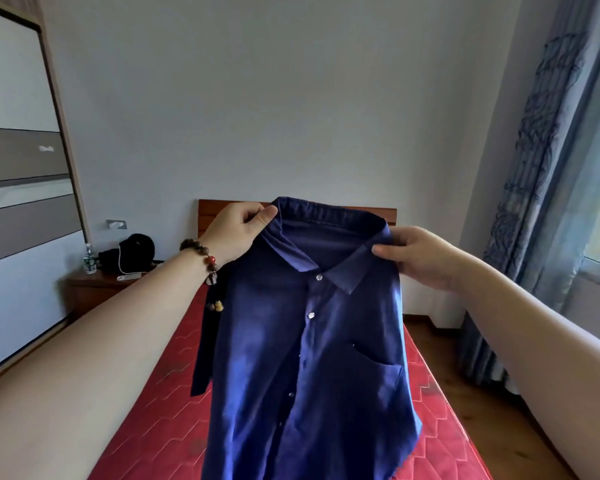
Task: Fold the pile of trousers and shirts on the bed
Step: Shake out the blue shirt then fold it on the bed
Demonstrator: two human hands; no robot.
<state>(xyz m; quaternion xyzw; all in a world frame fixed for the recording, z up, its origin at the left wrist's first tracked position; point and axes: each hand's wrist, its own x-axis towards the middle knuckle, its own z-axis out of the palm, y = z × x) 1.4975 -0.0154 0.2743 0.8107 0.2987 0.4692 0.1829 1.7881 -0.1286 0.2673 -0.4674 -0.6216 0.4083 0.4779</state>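
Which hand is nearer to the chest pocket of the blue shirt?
The right hand. It grips the collar on the same side as the chest pocket, above it. The left hand holds the opposite side of the blue shirt, across the button line.

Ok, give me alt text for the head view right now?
Both hands hold a navy button-up shirt up by its collar, left hand and right hand pinching either side, above a red bed. A beaded bracelet circles the left wrist.
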